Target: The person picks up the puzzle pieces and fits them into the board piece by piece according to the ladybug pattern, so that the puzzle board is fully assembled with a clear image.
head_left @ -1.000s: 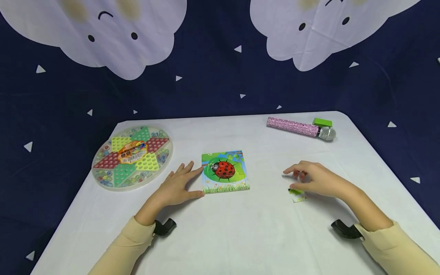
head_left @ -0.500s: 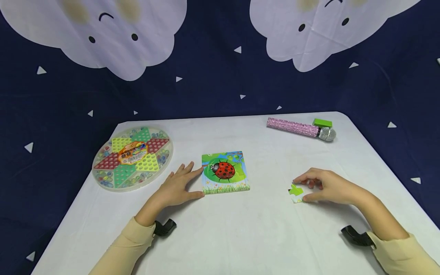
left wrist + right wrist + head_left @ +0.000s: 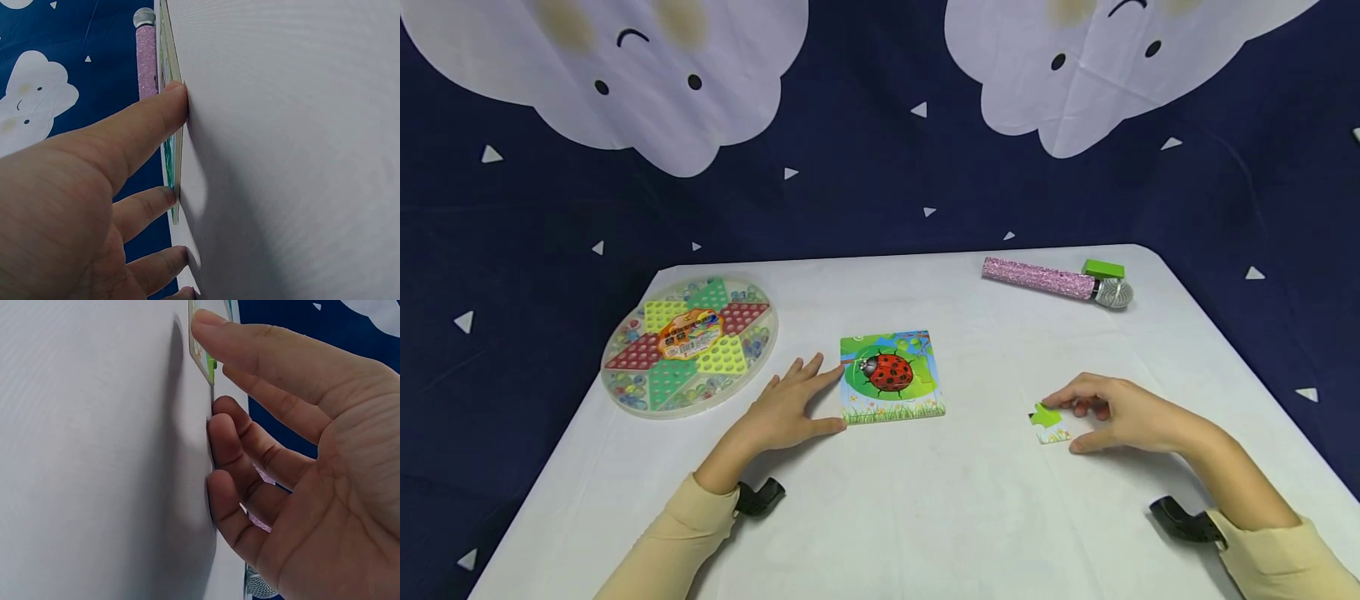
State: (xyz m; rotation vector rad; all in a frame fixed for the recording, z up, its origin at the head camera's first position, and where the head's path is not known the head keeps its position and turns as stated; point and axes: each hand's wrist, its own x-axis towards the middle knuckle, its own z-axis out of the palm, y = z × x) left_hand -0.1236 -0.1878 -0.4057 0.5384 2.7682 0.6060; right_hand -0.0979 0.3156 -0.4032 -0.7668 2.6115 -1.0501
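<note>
A square ladybug jigsaw puzzle (image 3: 891,375) lies flat on the white table. Along its left edge rests my left hand (image 3: 786,408), fingers spread, with the index fingertip and thumb tip against the side; the left wrist view has both digits at the puzzle's thin edge (image 3: 177,150). Farther right, a loose puzzle piece (image 3: 1049,423), green and white with small flowers, lies flat. My right hand (image 3: 1131,414) is just to its right. Its index fingertip reaches the piece's upper corner, while the thumb sits by the lower right corner. In the right wrist view the thumb partly covers the piece (image 3: 201,359).
A round Chinese checkers set (image 3: 688,346) with marbles sits at the table's left. Toward the back right lie a pink glittery microphone (image 3: 1045,277) and a green block (image 3: 1103,268). A dark blue cloth with clouds hangs behind the table.
My right hand has shifted right and toward me, uncovering more of the loose piece, and its thumb has moved off to the lower right. The left hand and ladybug puzzle stay put.
</note>
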